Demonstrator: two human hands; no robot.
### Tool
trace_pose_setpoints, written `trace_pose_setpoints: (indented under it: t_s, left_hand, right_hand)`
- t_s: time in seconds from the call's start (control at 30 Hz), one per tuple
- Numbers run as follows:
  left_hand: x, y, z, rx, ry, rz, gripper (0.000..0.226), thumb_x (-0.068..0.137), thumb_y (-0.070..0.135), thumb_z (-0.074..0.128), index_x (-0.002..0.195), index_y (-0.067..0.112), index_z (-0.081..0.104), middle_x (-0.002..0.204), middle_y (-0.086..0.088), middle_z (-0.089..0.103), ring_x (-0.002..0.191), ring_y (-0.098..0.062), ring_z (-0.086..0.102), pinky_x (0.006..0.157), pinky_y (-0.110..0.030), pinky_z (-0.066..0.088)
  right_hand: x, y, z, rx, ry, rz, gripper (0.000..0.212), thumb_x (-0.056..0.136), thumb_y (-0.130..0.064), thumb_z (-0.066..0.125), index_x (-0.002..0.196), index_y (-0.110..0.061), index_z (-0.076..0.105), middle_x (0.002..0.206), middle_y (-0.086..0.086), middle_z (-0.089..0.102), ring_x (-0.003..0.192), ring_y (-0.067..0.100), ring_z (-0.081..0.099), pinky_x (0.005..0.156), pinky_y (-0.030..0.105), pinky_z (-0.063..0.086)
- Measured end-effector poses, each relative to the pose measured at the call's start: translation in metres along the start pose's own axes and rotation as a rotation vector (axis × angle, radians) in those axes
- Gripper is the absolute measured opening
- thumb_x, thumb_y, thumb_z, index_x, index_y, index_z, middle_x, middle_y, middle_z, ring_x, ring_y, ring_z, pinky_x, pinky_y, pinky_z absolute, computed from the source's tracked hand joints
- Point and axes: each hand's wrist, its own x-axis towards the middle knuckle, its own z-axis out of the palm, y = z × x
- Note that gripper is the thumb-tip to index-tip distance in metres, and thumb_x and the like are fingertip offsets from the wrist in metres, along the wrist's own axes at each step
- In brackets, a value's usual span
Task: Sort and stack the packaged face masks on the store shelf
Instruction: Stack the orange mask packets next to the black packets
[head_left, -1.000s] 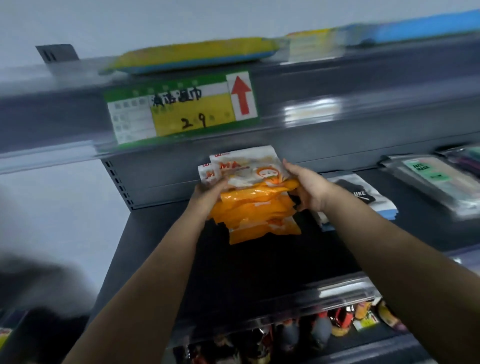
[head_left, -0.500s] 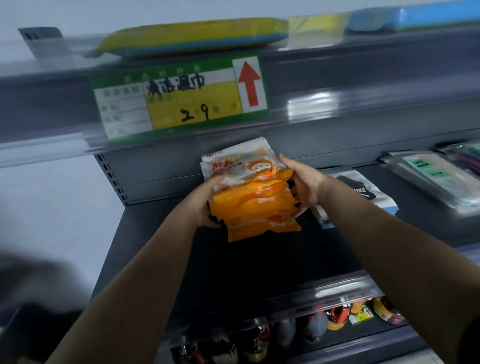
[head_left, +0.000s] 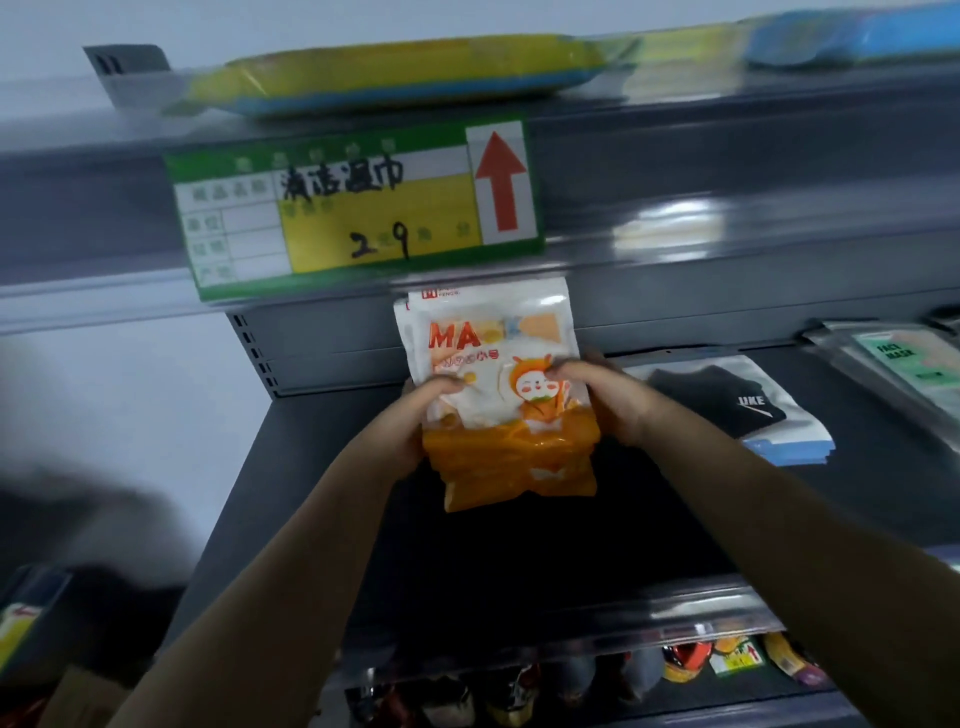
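I hold a bundle of orange-and-white mask packs (head_left: 498, 395) upright above the dark grey shelf (head_left: 311, 457). My left hand (head_left: 423, 415) grips the bundle's left edge and my right hand (head_left: 597, 400) grips its right edge, thumbs on the front pack. The packs' orange lower ends hang below my hands, clear of the shelf floor. To the right lies a flat stack of white packs with a black mask (head_left: 727, 405). Farther right lies a clear pack with a green label (head_left: 904, 364).
A green and yellow price tag (head_left: 353, 208) with a red arrow hangs on the upper shelf edge, just above the bundle. Yellow and blue packs (head_left: 405, 73) lie on the upper shelf. Small colourful goods (head_left: 727, 660) fill the shelf below.
The bundle has turned from tilted and fanned out to upright and squared. Both hands have shifted to grip its sides with thumbs on the front.
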Motion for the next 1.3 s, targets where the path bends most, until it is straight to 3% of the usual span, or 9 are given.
trace_pose_setpoints:
  t_s: [0.17,0.3,0.5,0.73,0.83,0.9,1.0,1.2,1.3]
  left_hand:
    - [-0.026,-0.006,-0.009,0.100,-0.025,0.367,0.073,0.072,0.005,0.069,0.131,0.032,0.037,0.120,0.001,0.062,0.106,-0.017,0.064,0.078,-0.032,0.055]
    - [-0.046,-0.003,-0.009,0.307,-0.007,0.461,0.092,0.068,-0.009,0.074,0.135,0.031,0.025,0.115,0.004,0.060,0.104,-0.012,0.062,0.070,-0.026,0.057]
    - [-0.068,-0.005,-0.014,0.401,-0.054,0.452,0.099,0.065,-0.014,0.074,0.138,0.028,0.020,0.113,0.006,0.061,0.097,-0.004,0.066,0.067,-0.017,0.054]
    - [-0.080,-0.016,-0.011,0.425,-0.135,0.556,0.116,0.069,-0.024,0.063,0.146,0.029,-0.004,0.118,-0.002,0.058,0.101,-0.007,0.066,0.069,-0.019,0.055]
    - [-0.080,-0.020,-0.010,0.468,-0.096,0.608,0.112,0.066,-0.021,0.069,0.149,0.012,0.002,0.112,-0.003,0.062,0.098,-0.007,0.068,0.069,-0.018,0.055]
    - [-0.078,-0.021,-0.010,0.490,-0.048,0.654,0.114,0.064,-0.014,0.074,0.149,0.006,0.000,0.115,-0.004,0.063,0.102,-0.009,0.066,0.073,-0.019,0.055]
    - [-0.079,-0.019,-0.014,0.497,-0.057,0.588,0.120,0.059,0.001,0.083,0.147,-0.004,0.000,0.125,-0.012,0.058,0.105,-0.010,0.065,0.075,-0.020,0.055]
    - [-0.082,-0.033,-0.027,0.523,-0.180,0.452,0.091,0.067,-0.029,0.059,0.139,-0.022,0.003,0.120,-0.016,0.055,0.091,-0.002,0.069,0.066,-0.016,0.055]
    - [-0.081,-0.033,-0.028,0.536,-0.181,0.473,0.088,0.069,-0.024,0.065,0.139,-0.021,0.011,0.114,-0.007,0.058,0.092,-0.001,0.068,0.066,-0.015,0.054]
  right_hand:
    - [-0.028,0.003,0.009,-0.082,-0.113,-0.351,0.071,0.069,-0.001,0.068,0.121,-0.038,0.038,0.111,-0.005,0.062,0.103,0.015,0.063,0.081,0.033,0.055]
    - [-0.039,0.004,0.016,-0.149,-0.127,-0.489,0.090,0.072,0.020,0.063,0.137,-0.026,0.022,0.116,0.000,0.057,0.097,0.005,0.064,0.069,0.020,0.055]
    - [-0.044,0.026,0.010,-0.292,-0.164,-0.517,0.114,0.055,0.013,0.078,0.146,-0.002,0.011,0.125,0.008,0.055,0.103,0.001,0.064,0.074,0.017,0.054]
    - [-0.059,0.045,0.002,-0.315,-0.266,-0.593,0.130,0.052,0.012,0.083,0.148,-0.017,0.001,0.122,-0.005,0.061,0.115,0.013,0.060,0.082,0.027,0.055]
    - [-0.063,0.040,0.004,-0.361,-0.230,-0.710,0.133,0.056,0.023,0.076,0.128,-0.068,0.011,0.120,-0.022,0.059,0.118,0.011,0.058,0.085,0.031,0.055]
    - [-0.066,0.034,0.008,-0.328,-0.221,-0.758,0.130,0.058,0.028,0.071,0.114,-0.078,0.022,0.120,-0.020,0.057,0.118,0.007,0.057,0.084,0.030,0.055]
    - [-0.066,0.033,0.011,-0.292,-0.211,-0.753,0.134,0.058,0.029,0.070,0.130,-0.065,0.007,0.132,-0.014,0.048,0.123,0.006,0.052,0.084,0.029,0.055]
    - [-0.072,0.046,0.007,-0.339,-0.241,-0.711,0.126,0.055,-0.007,0.089,0.146,-0.037,0.007,0.137,0.002,0.049,0.127,0.025,0.050,0.089,0.042,0.053]
    - [-0.075,0.041,0.008,-0.378,-0.190,-0.773,0.132,0.053,-0.020,0.091,0.146,-0.047,0.001,0.148,0.007,0.037,0.135,0.028,0.040,0.098,0.056,0.045]
